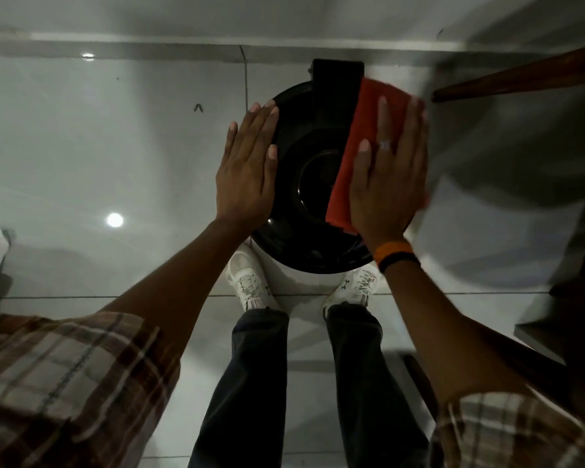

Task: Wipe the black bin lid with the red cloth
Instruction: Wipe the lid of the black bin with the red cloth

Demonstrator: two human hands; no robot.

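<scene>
A round, glossy black bin lid (304, 184) lies straight below me, between my two hands. My right hand (390, 177) rests flat on the red cloth (362, 130), which covers the lid's right side. The fingers are spread and press the cloth down rather than grip it. My left hand (247, 163) lies flat and open against the lid's left rim, holding nothing. The hands and the cloth hide both side edges of the lid.
My feet in white shoes (250, 285) stand on the pale tiled floor (115, 146) just below the bin. A dark wooden furniture edge (520, 79) juts in at upper right, and more dark furniture (561, 298) lines the right side. A wall base runs along the top.
</scene>
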